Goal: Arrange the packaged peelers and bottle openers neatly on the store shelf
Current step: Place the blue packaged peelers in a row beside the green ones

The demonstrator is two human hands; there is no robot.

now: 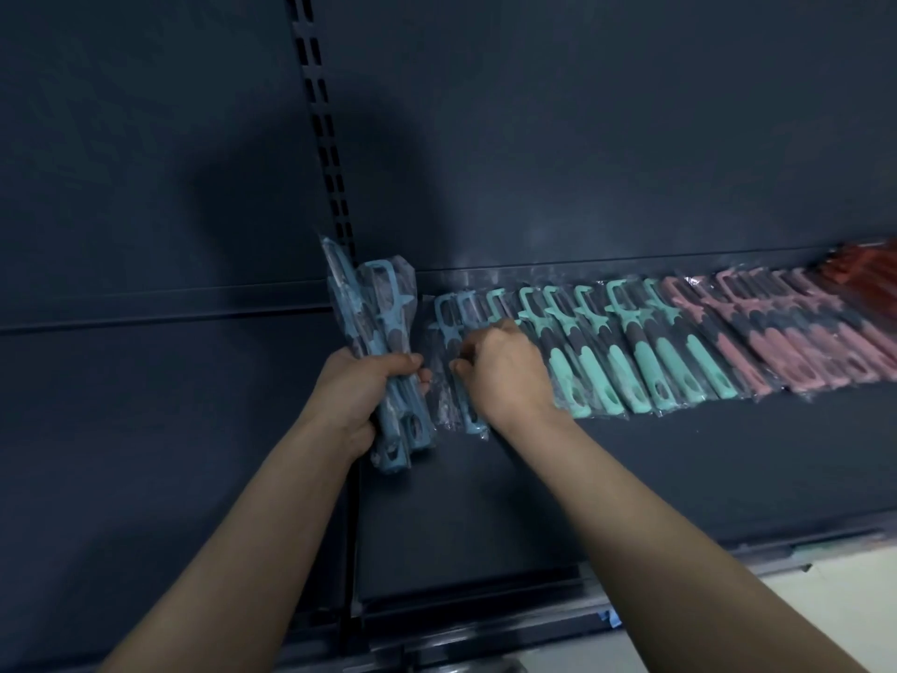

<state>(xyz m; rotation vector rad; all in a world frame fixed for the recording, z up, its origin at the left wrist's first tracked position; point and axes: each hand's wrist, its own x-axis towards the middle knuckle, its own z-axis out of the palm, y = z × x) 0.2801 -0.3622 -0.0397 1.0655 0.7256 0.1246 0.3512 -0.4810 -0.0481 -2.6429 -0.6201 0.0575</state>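
My left hand (pixel 359 400) grips a bundle of blue packaged peelers (pixel 383 327), held upright over the left end of the dark shelf (pixel 631 459). My right hand (pixel 505 371) rests on the blue packaged peelers (pixel 449 332) lying at the left end of the row, fingers curled and pinching one pack. To the right, the row continues with overlapping mint-green peelers (pixel 645 352), then pink ones (pixel 786 342), then red ones (pixel 869 269) at the far right. All are in clear plastic wrappers.
A slotted upright post (pixel 323 138) divides the dark back panel above my left hand. A bare stretch of the shelf lies in front of the row. The shelf's front edge (pixel 728 551) and a pale floor (pixel 849 599) show at lower right.
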